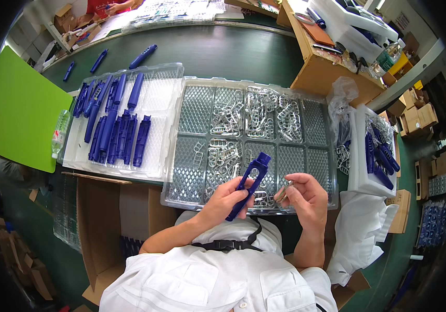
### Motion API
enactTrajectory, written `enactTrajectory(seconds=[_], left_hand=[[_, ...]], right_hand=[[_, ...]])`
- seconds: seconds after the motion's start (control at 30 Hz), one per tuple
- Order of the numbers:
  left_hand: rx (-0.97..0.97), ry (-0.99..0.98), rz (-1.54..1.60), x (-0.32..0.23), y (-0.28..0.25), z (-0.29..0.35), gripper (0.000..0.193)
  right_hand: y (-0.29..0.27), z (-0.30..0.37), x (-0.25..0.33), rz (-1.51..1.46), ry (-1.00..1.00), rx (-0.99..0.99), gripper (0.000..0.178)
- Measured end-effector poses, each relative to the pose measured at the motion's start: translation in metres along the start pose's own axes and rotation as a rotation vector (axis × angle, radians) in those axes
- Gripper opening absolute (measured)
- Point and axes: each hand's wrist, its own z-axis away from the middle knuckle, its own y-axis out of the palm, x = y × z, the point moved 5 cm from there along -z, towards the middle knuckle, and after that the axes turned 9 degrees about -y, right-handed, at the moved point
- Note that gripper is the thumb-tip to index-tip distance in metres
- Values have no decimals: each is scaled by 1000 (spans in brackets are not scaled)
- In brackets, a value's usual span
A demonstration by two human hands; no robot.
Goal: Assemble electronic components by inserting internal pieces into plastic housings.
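My left hand (222,202) is closed round a blue plastic housing (254,179), long and hollow with an open slot, tilted up to the right. To its right, my right hand (309,202) pinches a small shiny metal piece (283,193) between thumb and fingers; its exact kind is hard to make out. The two hands are apart. Both are above the near edge of a clear compartment tray (192,112), whose middle compartments hold many loose bent-metal clips (226,118).
On the left, another clear tray (161,106) carries several blue housings (142,140). A plastic bottle (60,130) lies by its edge. A white bin (359,151) with blue parts stands right. Open cardboard boxes (95,229) flank me. Across the green table, another person's hand (113,8) shows.
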Motion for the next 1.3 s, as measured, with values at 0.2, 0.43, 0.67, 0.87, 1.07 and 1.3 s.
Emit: enactTrajectory(seconds=[0.2, 0.43, 0.67, 0.87, 1.07, 1.3], left_hand=[[-23, 54, -17, -5, 7, 3, 35], [5, 109, -68, -18, 14, 3, 42], [-8, 149, -124, -14, 14, 10, 46], [-59, 188, -198, -10, 15, 14, 46], [-39, 187, -245, -7, 10, 14, 45], [-55, 172, -281, 0, 6, 12, 45]], right_hand=[[-1, -13, -1, -124, -162, -184, 20], [6, -24, 8, 178, -216, -184, 18], [23, -25, 11, 404, -384, -119, 16], [44, -18, 17, 687, -502, -104, 18], [50, -19, 13, 761, -511, -97, 15], [52, -21, 6, 735, -475, -11, 14]])
